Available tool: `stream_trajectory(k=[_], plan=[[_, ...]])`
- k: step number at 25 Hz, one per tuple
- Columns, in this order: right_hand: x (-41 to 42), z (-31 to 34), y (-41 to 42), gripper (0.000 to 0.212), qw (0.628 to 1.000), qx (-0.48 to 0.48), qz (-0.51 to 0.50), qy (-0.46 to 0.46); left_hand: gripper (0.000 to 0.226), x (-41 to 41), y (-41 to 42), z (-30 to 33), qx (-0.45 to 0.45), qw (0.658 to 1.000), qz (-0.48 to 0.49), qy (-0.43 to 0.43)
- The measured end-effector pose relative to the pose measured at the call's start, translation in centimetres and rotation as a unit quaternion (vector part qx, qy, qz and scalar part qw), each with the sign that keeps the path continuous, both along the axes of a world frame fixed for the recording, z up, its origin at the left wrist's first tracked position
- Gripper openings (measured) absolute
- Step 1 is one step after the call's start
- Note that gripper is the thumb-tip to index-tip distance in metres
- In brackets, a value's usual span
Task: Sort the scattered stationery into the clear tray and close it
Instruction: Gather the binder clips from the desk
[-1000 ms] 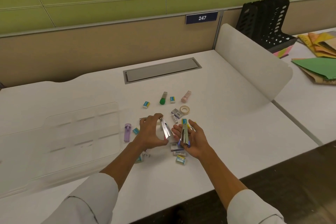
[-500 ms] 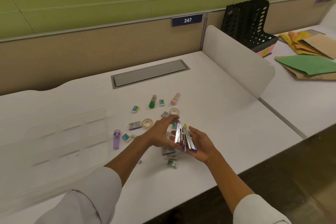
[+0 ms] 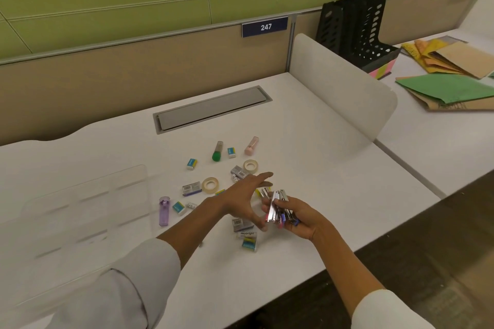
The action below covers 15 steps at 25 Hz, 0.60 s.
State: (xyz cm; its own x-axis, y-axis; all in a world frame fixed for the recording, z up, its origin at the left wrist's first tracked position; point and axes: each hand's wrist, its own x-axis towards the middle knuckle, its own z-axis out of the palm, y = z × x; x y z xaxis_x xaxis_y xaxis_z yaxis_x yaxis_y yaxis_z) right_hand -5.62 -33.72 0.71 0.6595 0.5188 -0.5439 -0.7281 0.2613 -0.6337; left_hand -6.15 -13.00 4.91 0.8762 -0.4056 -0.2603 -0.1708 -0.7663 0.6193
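A white desk runs along a green wall, with a grey cable hatch set into it and a black file rack beyond the divider. The clear tray lies at the left, lid swung wide. Between tray and hands lie a purple lighter-shaped case, two tape rolls, small erasers, staple boxes, a green-capped tube and a pink one. The right hand grips a bundle of metal staplers. The left hand hovers beside them, fingers spread and straight, holding nothing.
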Motion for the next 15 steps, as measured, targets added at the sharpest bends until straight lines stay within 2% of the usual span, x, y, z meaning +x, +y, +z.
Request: stream_trajectory(k=[2,6,10,11,15], plan=[[0.0,0.0,-0.7,0.046,1.0,0.009,-0.023,0.004,0.121,0.9,0.3,0.3,0.051,0.999,-0.012,-0.007],[-0.2,0.0,-2.2,0.048,0.996,0.039,-0.075,0.023,0.077,2.4,-0.6,-0.5,0.179,0.978,-0.045,-0.098],[-0.6,0.2,-3.2,0.063,0.993,0.058,-0.097,0.029,0.059,2.7,-2.9,-2.9,0.277,0.925,-0.184,-0.185],[-0.7,0.1,-3.5,0.068,0.991,0.078,-0.102,0.04,0.05,2.9,-3.1,-3.6,0.29,0.912,-0.206,-0.204],[-0.6,-0.4,-4.4,0.053,0.982,0.118,-0.123,0.076,0.016,3.1,-3.2,-4.8,0.294,0.902,-0.184,-0.255]])
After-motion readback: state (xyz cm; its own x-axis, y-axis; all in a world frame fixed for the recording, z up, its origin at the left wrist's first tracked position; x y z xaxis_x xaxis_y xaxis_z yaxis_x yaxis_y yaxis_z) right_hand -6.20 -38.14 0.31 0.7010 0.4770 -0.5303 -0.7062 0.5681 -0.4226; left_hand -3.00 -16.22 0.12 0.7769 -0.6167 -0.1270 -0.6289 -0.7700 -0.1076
